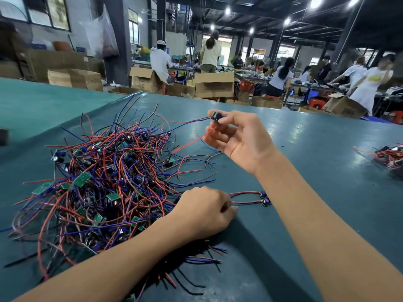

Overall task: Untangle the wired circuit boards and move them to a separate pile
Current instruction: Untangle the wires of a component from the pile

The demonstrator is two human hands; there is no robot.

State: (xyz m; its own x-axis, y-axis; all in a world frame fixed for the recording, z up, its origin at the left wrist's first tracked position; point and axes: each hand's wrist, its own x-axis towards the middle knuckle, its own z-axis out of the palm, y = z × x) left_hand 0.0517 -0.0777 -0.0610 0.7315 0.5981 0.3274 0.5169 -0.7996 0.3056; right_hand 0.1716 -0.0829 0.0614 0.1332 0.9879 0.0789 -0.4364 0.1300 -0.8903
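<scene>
separate pile [390, 158] cut off, red wire [192, 142] blurred

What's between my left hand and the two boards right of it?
Head view: red and dark wires run over the green table from the left hand to the two boards.

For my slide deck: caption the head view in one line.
Right hand pinches a wired circuit board beside the tangled pile; left hand grips wires on the green table.

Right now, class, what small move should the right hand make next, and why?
Probably draw the board right, away from the tangle: the right hand pinches it, yet its wires run into the tangle, so it isn't free for the far pile.
</scene>
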